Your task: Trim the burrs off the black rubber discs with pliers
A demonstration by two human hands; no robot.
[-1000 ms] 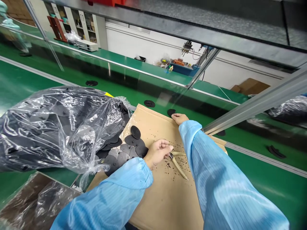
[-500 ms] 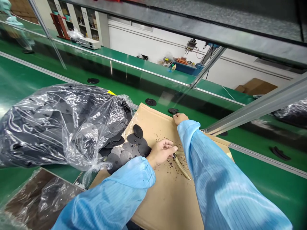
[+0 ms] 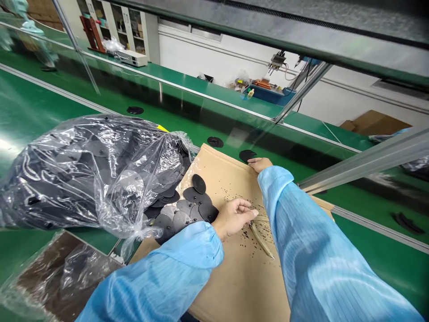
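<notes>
My left hand (image 3: 233, 217) hovers over a brown cardboard sheet (image 3: 231, 277), fingers loosely curled and thumb apart, with nothing visible in it. Just under its fingertips lie pliers (image 3: 262, 241) with beige handles, among scattered tiny black bits. Farther off, my right hand (image 3: 260, 164) reaches past the cardboard's far edge onto the green belt. Its stretched fingers are at the rim of a flat black disc (image 3: 247, 155), which lies on the belt. Left of my left hand, several black discs (image 3: 186, 207) with small centre knobs overlap on the cardboard.
A large clear plastic bag (image 3: 83, 165) full of black discs stands at the left. Other black parts lie on the belt, including a disc (image 3: 215, 141). A metal post (image 3: 362, 165) slants up at the right, and a shelf edge (image 3: 301, 44) hangs overhead.
The view has shifted, so most things appear farther right. The disc by my right hand shows more of its round face, and the fingers now reach only its edge. My left hand keeps its pose.
</notes>
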